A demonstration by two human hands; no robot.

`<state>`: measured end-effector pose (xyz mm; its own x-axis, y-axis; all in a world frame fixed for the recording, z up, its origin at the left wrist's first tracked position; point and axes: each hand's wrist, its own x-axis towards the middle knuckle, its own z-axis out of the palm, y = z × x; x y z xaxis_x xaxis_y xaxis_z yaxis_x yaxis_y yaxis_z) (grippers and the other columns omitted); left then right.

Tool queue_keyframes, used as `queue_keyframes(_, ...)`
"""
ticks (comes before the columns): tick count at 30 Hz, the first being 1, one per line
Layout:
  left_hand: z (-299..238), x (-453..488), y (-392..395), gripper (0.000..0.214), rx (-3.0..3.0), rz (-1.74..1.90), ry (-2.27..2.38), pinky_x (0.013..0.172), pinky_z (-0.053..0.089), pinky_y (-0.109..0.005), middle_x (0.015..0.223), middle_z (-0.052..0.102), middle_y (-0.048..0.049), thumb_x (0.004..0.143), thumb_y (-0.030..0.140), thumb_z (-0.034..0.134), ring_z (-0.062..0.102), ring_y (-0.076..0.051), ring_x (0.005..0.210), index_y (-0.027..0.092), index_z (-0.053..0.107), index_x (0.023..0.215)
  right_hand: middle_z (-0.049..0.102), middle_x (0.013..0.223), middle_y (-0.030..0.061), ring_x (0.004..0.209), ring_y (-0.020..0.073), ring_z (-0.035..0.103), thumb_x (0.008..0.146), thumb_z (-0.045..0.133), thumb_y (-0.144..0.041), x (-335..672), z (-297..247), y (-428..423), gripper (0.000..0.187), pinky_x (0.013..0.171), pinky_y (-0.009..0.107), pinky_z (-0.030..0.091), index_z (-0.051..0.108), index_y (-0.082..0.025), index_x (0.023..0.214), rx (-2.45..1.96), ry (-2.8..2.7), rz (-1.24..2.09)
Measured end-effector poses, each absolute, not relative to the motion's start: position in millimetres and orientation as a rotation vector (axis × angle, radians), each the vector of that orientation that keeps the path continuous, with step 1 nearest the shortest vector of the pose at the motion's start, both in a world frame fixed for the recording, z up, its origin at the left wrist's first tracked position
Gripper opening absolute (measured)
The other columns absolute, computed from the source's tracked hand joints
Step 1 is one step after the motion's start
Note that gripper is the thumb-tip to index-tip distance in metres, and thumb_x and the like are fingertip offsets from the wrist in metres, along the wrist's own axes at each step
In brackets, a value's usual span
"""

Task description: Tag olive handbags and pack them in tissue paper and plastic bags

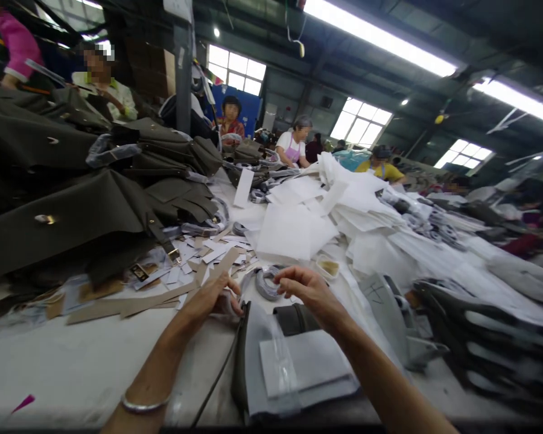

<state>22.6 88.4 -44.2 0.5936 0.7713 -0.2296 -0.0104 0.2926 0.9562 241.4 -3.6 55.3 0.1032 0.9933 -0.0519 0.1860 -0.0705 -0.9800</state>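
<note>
On our worktop (81,361), the wrapped bag (256,355) looks light but slippery, best gripped by its sides; our left hand (215,296) curls at its far corner, hold unclear; our right hand (312,295) hovers half open, empty.

Both forearms (160,352) cropped by bottom edge, pink sleeve (20,42) at upper left belongs to a person partly out of frame. Right hand (310,295) overlaps grey roll (266,288), contact unclear; left hand (212,296) grip unclear, fingers partly hidden. Dark stack (502,337) at right motion-blurred, items unreadable.
</note>
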Motion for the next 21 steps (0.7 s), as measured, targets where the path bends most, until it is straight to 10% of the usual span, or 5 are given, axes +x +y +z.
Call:
queue_keyframes(6, -54, 30, 94, 0.070, 1.200, 0.597, 1.019, 0.049, 0.051, -0.027, 0.073, 0.067, -0.0016, 0.066, 0.076, 0.065, 0.065, -0.020, 0.061, 0.019, 0.054, 0.106, 0.072, 0.071, 0.0084, 0.051, 0.0121, 0.063, 0.072, 0.076, -0.061, 276, 2, -156, 0.052, 0.046, 0.019, 0.040, 0.068, -0.011, 0.085, -1.530, -0.839, 1.722)
queue_keyframes(10, -56, 36, 93, 0.069, 1.355, 0.515, 1.067, 0.045, 0.048, -0.027, 0.062, 0.063, -0.0006, 0.060, 0.070, 0.074, 0.063, -0.021, 0.053, 0.017, 0.058, 0.101, 0.075, 0.086, 0.0104, 0.070, 0.0157, 0.071, 0.059, 0.080, -0.071, 275, -68, -203, 0.070, 0.062, 0.022, 0.049, 0.066, -0.013, 0.096, -1.477, -0.460, 1.652)
queue_keyframes(16, -47, 47, 89, 0.063, 1.509, 0.615, 1.090, 0.081, 0.052, -0.036, 0.093, 0.070, -0.0092, 0.045, 0.058, 0.084, 0.065, -0.032, 0.095, 0.016, 0.065, 0.087, 0.068, 0.113, 0.0225, 0.108, 0.0326, 0.068, 0.053, 0.081, -0.073, 248, -57, -201, 0.084, 0.097, 0.041, 0.051, 0.062, -0.008, 0.102, -1.169, -0.026, 1.648)
queue_keyframes(21, -47, 61, 46, 0.077, 1.417, 0.665, 1.080, 0.086, 0.052, -0.041, 0.096, 0.071, -0.0120, 0.047, 0.061, 0.081, 0.068, -0.034, 0.097, 0.014, 0.057, 0.103, 0.072, 0.103, 0.0185, 0.095, 0.0262, 0.071, 0.064, 0.079, -0.068, 237, -49, -196, 0.077, 0.084, 0.033, 0.056, 0.063, -0.007, 0.108, -0.996, 0.007, 1.642)
